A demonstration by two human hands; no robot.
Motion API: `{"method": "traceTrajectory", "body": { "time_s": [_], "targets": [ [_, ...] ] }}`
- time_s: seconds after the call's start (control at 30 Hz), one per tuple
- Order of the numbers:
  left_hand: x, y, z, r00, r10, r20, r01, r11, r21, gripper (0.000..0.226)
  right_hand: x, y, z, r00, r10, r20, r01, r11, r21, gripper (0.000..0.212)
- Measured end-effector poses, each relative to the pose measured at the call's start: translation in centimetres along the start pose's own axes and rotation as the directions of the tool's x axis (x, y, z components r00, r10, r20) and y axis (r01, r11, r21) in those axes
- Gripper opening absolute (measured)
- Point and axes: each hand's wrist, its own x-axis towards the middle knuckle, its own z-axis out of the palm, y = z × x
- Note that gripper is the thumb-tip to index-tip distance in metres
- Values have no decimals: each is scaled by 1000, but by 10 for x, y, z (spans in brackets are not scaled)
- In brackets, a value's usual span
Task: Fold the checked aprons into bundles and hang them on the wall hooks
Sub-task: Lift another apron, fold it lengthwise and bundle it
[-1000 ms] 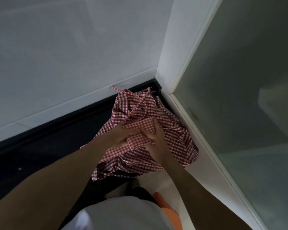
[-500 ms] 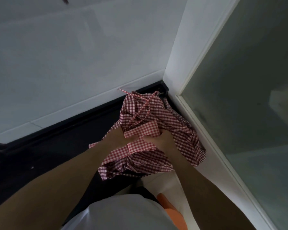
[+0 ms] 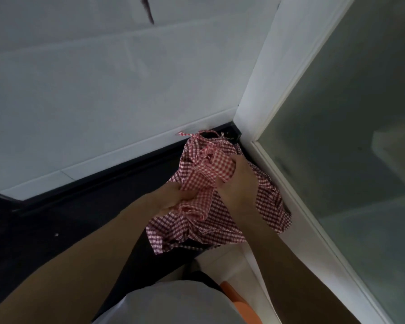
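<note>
Two bare hands hold one soft, crumpled apron of red and white checked cloth in the corner where a smooth white wall meets a frosted glass panel. The left hand has its fingers curled tight round a bunched fold at the lower left. The right hand grips a rolled wad of cloth near the top. Half a second ago the right hand was lower, close to the left one; now it is higher and the wad is rounder. Thin checked ties point up toward the wall, and the loose hem hangs down over a dark floor.
</note>
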Motion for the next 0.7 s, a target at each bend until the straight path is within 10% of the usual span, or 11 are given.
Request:
{"method": "traceTrajectory", "body": {
  "time_s": [0.17,0.27,0.5,0.7],
  "targets": [
    [-15,9,12,989,130,69,-74,843,-533,40,-35,-3,15,942,-335,-26,336,942,16,51],
    [-11,4,7,973,125,196,44,731,-681,83,-50,8,20,910,-410,58,401,908,125,54],
    [-35,7,10,980,189,-62,-195,974,-115,47,-65,0,4,891,-391,230,325,903,280,30],
    [-41,0,-28,948,271,170,-319,828,461,72,-46,-24,-28,995,-70,69,56,982,183,30]
  ]
}}
